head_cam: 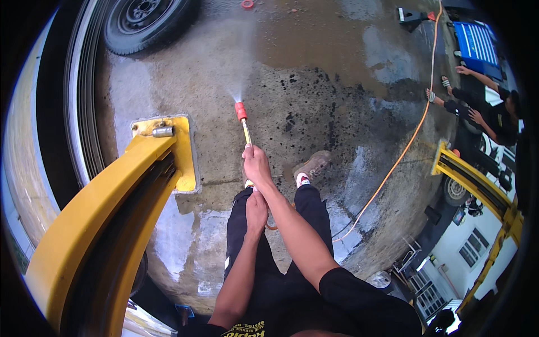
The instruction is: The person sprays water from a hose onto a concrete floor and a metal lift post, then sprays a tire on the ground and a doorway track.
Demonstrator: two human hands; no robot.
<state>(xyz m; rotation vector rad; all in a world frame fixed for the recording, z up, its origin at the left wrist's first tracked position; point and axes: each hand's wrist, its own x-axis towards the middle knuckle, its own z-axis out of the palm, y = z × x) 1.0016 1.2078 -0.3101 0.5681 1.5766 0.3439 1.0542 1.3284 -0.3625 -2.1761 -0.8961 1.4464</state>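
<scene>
A spray wand with a red nozzle point(240, 111) points away from me, and a fan of water point(241, 80) leaves its tip. My right hand point(257, 165) is wrapped around the yellow and metal shaft point(247, 134), thumb laid along the top. Just behind it, my left hand point(256, 208) is closed around the rear end of the wand, which the fingers hide. Part of an orange hose point(271, 228) shows beside the left hand. The spray falls on the wet, stained concrete floor point(219, 84) ahead of my shoes.
A yellow lift post point(97, 202) is bolted down at my left; a second post point(476, 181) stands right. A wheel point(147, 21) lies far left. An orange hose point(406, 149) crosses the floor. Another person point(484, 105) sits at right near a blue tool cabinet point(476, 48).
</scene>
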